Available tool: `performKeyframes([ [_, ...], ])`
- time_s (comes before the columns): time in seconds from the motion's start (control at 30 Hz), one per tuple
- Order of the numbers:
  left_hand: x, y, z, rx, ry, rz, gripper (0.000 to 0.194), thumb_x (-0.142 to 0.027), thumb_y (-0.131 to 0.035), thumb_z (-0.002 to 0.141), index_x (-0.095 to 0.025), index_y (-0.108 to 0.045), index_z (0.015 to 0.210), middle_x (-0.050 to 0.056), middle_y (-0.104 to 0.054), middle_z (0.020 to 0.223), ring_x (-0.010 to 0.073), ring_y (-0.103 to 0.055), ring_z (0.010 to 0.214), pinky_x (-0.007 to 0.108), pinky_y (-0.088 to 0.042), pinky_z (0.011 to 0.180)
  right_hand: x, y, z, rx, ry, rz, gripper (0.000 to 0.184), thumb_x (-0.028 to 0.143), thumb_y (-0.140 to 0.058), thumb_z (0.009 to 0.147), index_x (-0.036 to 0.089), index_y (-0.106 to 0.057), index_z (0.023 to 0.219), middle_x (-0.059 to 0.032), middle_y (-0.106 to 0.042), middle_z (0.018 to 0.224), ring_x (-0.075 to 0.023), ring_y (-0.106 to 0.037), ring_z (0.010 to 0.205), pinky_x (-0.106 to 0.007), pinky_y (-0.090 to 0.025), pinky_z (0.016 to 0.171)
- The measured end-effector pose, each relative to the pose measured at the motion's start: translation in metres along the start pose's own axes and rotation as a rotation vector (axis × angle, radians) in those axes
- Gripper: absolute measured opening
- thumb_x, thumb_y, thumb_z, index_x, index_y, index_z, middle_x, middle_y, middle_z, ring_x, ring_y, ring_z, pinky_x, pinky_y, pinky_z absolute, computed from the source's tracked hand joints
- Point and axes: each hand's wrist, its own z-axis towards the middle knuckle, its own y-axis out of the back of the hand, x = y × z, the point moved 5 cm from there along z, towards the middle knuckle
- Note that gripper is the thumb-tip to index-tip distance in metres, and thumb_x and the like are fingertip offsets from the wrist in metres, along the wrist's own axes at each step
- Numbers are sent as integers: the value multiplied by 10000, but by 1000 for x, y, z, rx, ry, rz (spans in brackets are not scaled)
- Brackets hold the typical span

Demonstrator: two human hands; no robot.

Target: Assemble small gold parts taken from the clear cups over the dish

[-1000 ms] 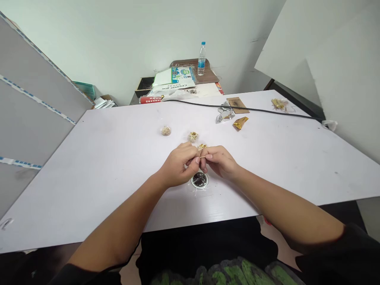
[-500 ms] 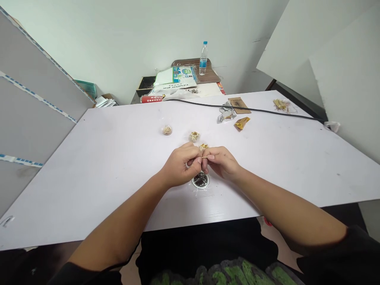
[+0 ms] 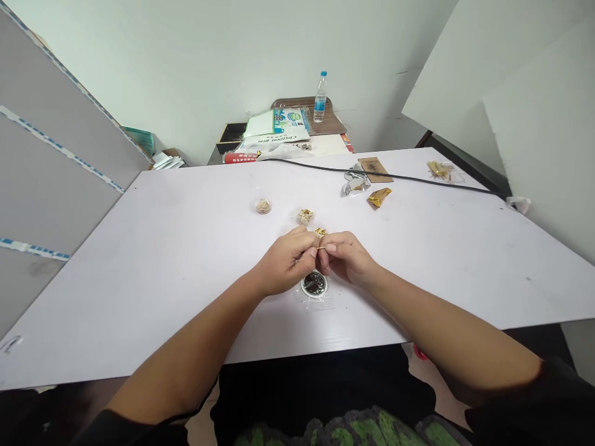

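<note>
Between my two hands is a thin gold-coloured stick-like piece (image 3: 321, 248), too small to tell its kind. My left hand (image 3: 290, 260) pinches its left end between thumb and finger. At its right end, my right hand (image 3: 348, 255) pinches it the same way. Below the fingers a round dark disc with a white rim (image 3: 315, 284) lies on the table under clear tape. Just beyond my fingertips is a small heap of gold pieces (image 3: 320, 231), partly hidden by the hands. Another cluster of gold pieces (image 3: 305, 215) sits a little farther back.
A clear small container of pale thin pieces (image 3: 263, 206) stands back left on the white table (image 3: 186, 248). Silver packet (image 3: 356, 184), gold packet (image 3: 379, 197) and brown card (image 3: 375, 168) lie back right, near a black cable (image 3: 418, 178). A water bottle (image 3: 320, 99) stands behind.
The view has tipped slightly, so everything sits a little lower in the picture. Both hands keep nearly the same pose, with the thin gold piece still between their fingers.
</note>
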Motion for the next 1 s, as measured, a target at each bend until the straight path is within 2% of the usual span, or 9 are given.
performKeyframes([
  [0.2, 3, -4, -1, 19, -7, -26, 244, -154, -354, 959, -187, -493, 762, -14, -660, 710, 145, -463, 718, 284, -398, 756, -8, 1, 0, -4, -73, 67, 330, 374, -638, 796, 129, -596, 578, -10, -538, 424, -103, -481, 348, -205, -374, 373],
  [0.4, 8, -5, -1, 20, -6, 5, 258, -188, -347, 957, -186, -495, 746, 8, -599, 722, 150, -477, 727, 290, -412, 748, -15, 5, -2, -24, -140, 103, 334, 394, -658, 770, 127, -587, 582, -6, -557, 430, -77, -396, 254, -178, -283, 272],
  [0.63, 8, -6, -1, 37, -28, 11, 264, -212, -332, 961, -186, -491, 753, 16, -570, 721, 149, -514, 731, 303, -438, 781, -20, 9, -4, -32, -158, 101, 360, 420, -669, 770, 131, -585, 573, 0, -541, 398, -79, -391, 245, -177, -280, 283],
  [0.87, 11, -7, -2, 74, 32, 68, 271, -230, -306, 955, -189, -476, 748, 32, -558, 729, 164, -505, 749, 319, -438, 787, -22, 8, -3, -13, -129, 115, 353, 392, -644, 803, 139, -571, 567, 21, -507, 384, -70, -363, 258, -188, -244, 314],
  [1.0, 12, -8, -2, 64, 20, 72, 256, -204, -313, 954, -187, -453, 741, 22, -548, 725, 157, -481, 734, 310, -425, 787, -17, 5, -1, 18, -108, 110, 357, 383, -641, 803, 144, -562, 550, 26, -475, 373, -80, -402, 321, -209, -322, 397],
])
